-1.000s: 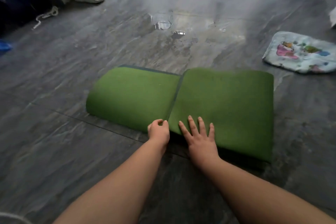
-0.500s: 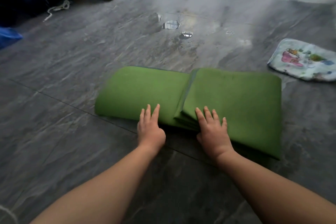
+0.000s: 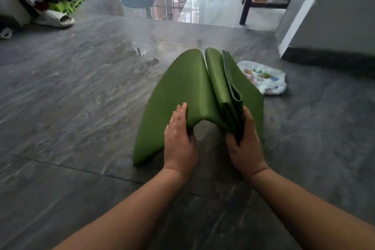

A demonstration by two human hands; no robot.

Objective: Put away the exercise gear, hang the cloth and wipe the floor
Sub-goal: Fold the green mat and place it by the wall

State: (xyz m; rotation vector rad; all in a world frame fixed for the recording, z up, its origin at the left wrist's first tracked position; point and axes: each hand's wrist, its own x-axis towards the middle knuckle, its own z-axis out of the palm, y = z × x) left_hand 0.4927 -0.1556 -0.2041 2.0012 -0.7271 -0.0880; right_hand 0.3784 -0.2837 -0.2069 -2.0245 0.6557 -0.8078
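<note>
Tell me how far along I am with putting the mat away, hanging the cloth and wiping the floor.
Nothing is finished. The green mat is folded into panels, and the left hand and right hand grip it, raised partly off the floor. Left to do: stow it, hang the patterned cloth lying beside it, and wipe the wet patch beyond it.

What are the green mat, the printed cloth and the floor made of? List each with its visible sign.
Green mat: likely soft foam, matte; it bends in thick rounded folds. Printed cloth: probably terry cotton; limp, fuzzy, crumpled. Floor: polished stone-look tile, veined grey, glossy reflections, a joint line.
</note>
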